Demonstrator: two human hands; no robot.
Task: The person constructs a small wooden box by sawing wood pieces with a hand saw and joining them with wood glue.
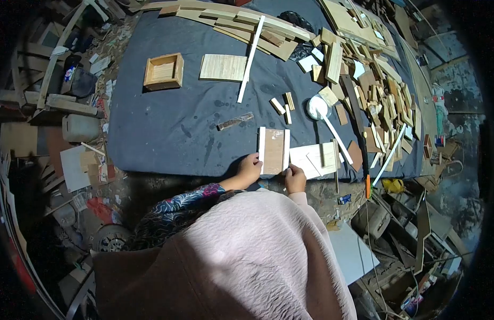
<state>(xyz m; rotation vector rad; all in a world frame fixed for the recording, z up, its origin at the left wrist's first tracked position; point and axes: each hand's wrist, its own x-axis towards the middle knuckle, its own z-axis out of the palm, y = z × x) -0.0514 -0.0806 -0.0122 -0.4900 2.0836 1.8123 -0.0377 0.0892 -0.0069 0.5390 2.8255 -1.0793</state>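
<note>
A small brown wooden panel (274,151) with pale wood strips along its left and right sides lies near the front edge of the cloth-covered table. My left hand (249,170) grips its left strip, fingers closed on the edge. At the lower right corner, my right hand (295,179) has its fingers closed on the other strip. Just right of the panel is a pale board (314,160) with a thin piece on it. Farther right stands a bowl of white paste (316,108), and a pale flat stick (336,137) reaches from it toward me.
An open wooden box (163,72) and a striped pale board (222,68) lie farther back. A dark worn strip (235,121) is left of the panel. Many wood offcuts (388,101) are heaped at right, near an orange-handled tool (367,186) on the table's edge.
</note>
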